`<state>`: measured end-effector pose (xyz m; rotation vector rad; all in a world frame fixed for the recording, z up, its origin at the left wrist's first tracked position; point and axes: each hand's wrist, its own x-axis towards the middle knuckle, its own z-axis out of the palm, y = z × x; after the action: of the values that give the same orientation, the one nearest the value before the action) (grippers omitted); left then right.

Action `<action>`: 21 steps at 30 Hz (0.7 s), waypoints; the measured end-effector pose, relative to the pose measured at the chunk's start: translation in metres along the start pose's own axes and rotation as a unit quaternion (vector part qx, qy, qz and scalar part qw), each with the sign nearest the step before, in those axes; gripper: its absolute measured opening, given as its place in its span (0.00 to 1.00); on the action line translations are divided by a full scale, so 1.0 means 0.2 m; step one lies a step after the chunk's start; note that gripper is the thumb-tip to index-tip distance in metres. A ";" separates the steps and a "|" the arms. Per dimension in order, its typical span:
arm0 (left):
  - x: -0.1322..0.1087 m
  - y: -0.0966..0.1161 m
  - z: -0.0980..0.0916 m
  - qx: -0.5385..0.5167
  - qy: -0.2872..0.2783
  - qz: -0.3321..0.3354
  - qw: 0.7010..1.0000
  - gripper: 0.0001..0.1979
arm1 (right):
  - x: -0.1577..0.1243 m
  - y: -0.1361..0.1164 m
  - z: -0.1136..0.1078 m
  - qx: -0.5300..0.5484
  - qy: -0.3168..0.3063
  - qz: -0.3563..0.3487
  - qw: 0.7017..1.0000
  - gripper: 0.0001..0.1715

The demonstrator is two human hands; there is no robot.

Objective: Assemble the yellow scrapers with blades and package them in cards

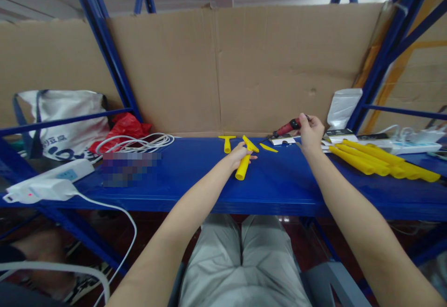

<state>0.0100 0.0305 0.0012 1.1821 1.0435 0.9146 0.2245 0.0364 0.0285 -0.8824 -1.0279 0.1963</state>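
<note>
My left hand (240, 155) is closed round a yellow T-shaped tool (242, 170), its crosspiece pointing away and its round handle end towards me. My right hand (310, 131) is raised above the back of the table, fingers pinched at the end of a red and black tool (288, 128). Just beyond my left hand stands a second yellow T-shaped piece (227, 144) near the cardboard. A flat yellow blade-like piece (268, 148) lies between my hands. Below the red tool is a small black and white packet (282, 140).
Several yellow tubes (380, 158) lie at the right on the blue table (195, 181). White cables (139, 143), a red bag (125, 128), a cloth bag (70, 121) and a power strip (52, 183) are at the left. Blue posts and cardboard (167, 70) stand behind.
</note>
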 end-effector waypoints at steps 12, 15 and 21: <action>0.03 -0.03 -0.01 -0.049 -0.089 -0.029 0.994 0.29 | 0.02 0.03 -0.02 -0.080 -0.006 -0.003 0.997 0.32; 0.03 -0.03 -0.01 -0.053 -0.095 -0.030 0.994 0.28 | 0.02 0.03 -0.02 -0.078 -0.005 0.003 0.997 0.33; 0.02 -0.02 -0.01 -0.061 -0.088 -0.034 0.994 0.29 | 0.03 0.05 -0.01 -0.034 -0.009 0.006 0.999 0.32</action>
<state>0.0105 0.0346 -0.0037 1.0983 0.8689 0.7945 0.2320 0.0438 0.0245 -0.9496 -1.0508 0.1797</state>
